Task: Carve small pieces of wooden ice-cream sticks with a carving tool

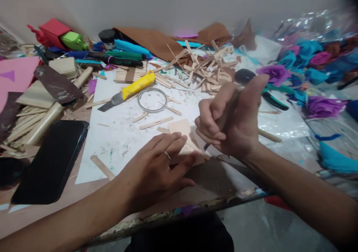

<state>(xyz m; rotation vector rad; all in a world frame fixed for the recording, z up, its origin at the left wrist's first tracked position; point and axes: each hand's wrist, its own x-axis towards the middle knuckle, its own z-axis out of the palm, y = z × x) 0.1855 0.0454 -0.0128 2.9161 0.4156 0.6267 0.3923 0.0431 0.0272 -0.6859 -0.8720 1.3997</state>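
My left hand [165, 164] lies low over the front of the white sheet [92, 155]. Its fingers stretch out, and their tips rest on or just over a small pale wooden piece [179, 127]. To the right, my right hand [233, 123] is closed with the thumb raised. A thin dark tip [206, 146] shows below its fingers, beside the wooden piece; the rest of that object is hidden in the fist. Behind my left hand are a loose craft stick [156, 123], a clear ring [152, 100] and a yellow utility knife [137, 86] with its blade out.
A heap of craft sticks [207, 65] covers the back of the sheet. A black phone [52, 162] lies at left, near wood strips [28, 121]. Pliers [275, 100] and purple paper flowers [324, 106] lie at right. The table's worn edge [167, 216] runs along the front.
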